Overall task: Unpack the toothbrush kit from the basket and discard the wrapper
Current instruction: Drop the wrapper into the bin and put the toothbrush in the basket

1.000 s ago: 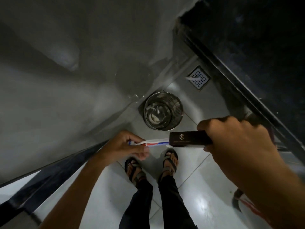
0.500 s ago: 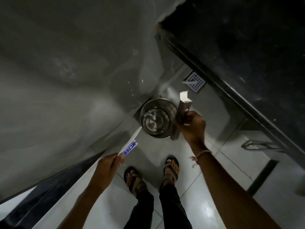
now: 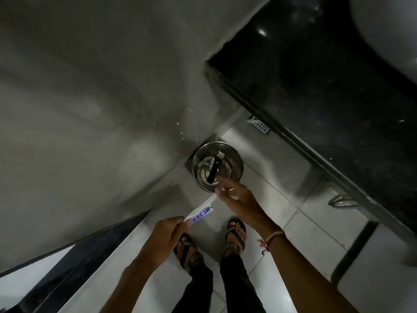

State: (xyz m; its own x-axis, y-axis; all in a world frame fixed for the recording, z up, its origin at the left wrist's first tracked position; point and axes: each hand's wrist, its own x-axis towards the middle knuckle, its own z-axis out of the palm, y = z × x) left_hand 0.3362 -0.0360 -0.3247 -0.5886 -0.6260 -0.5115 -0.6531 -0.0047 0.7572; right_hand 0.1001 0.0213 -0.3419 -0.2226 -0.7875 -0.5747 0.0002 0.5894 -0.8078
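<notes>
A round metal waste bin stands on the floor in the corner. The dark kit box lies tilted inside it, its pale flap up. My right hand hovers just in front of the bin's near rim, fingers spread and empty. My left hand is lower left and grips the white toothbrush and the small toothpaste tube with blue print, which point up toward the bin.
A grey wall fills the left and top. A black counter edge runs diagonally at right, with a square floor drain under it. My feet in sandals stand on pale tiles. A metal handle sits at right.
My right hand let go of the dark box, which now lies in the bin, and has drawn back slightly. My left hand has kept hold of the toothbrush and tube.
</notes>
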